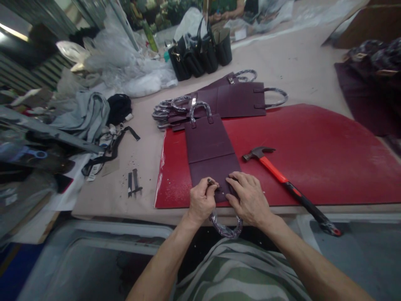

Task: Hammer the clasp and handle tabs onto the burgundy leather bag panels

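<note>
On the left, a small white tag (pixel 91 178) carries dark print, too small to read; and here's the flat purple leather-like panel with plastic-wrapped loop handles (pixel 210 140), lying on the red board (pixel 313 146), near handle hanging over the edge. The left hand (pixel 202 198) pinches a small metal piece (pixel 212 182) above it; the right hand (pixel 249 196) rests there, thumb and fingers apart. An orange-and-black claw hammer (pixel 275 169) lies close right, and similar purple panels (pixel 241 100) crowd the far end.

A beige table (pixel 300 75) bears red board (pixel 328 150), purple panels (pixel 241 100), black bags (pixel 200 56)
</note>
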A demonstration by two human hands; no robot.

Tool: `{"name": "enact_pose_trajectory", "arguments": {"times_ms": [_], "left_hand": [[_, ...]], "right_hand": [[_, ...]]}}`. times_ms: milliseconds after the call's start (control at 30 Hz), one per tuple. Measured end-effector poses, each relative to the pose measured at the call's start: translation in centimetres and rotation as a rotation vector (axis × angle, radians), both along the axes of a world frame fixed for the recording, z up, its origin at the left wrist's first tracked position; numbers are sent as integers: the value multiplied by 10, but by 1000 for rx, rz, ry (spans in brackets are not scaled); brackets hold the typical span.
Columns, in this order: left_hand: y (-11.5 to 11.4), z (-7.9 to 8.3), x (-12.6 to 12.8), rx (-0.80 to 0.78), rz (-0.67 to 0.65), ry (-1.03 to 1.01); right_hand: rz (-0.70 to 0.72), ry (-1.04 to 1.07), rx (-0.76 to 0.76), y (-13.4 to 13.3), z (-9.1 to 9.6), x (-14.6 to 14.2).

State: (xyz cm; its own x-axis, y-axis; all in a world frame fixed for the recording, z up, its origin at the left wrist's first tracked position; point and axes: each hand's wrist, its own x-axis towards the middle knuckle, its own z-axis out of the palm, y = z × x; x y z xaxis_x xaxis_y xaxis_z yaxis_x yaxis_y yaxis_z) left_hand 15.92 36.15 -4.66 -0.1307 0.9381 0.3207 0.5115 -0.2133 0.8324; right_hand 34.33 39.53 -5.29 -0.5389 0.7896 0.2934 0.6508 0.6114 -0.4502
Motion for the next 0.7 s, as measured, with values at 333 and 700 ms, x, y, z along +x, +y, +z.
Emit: {"name": "enact_pose_trajectory", "arguments": {"times_ms": [333,700], "left_hand": [[1,-7,0,68,-117,215],[3,-10,5,52,-82,108]], "right_hand": [[-362,-129,92,23,29,66],[-316,408,-974,30,55,75]]}}
